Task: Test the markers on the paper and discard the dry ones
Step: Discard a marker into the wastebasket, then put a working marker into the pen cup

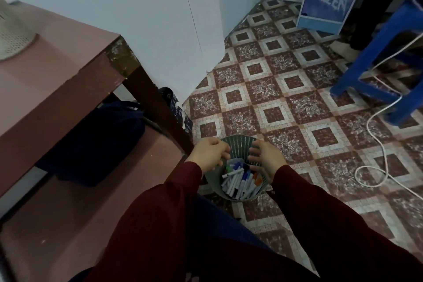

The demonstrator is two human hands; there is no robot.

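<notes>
Step in hand, by judgement: fetching the stock. Basket (pixel 240 143) of markers (pixel 238 182) stands on the floor beside the table (pixel 57 71). Left hand (pixel 209 152) curls over its rim. Right hand (pixel 266 159) has fingers spread inside the wall; grip cannot be told. Next: lift it level. Legible: "FROZEN" on a blue box (pixel 327 0).

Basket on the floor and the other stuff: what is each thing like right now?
green basket, upright on the floor, gripped at its rim.
markers, lying jumbled inside the green basket.
left hand, fingers curled over the left rim.
right hand, fingers hooked over the right rim.
white cable, loose, looped on the floor.
blue stool, standing upright.
</notes>
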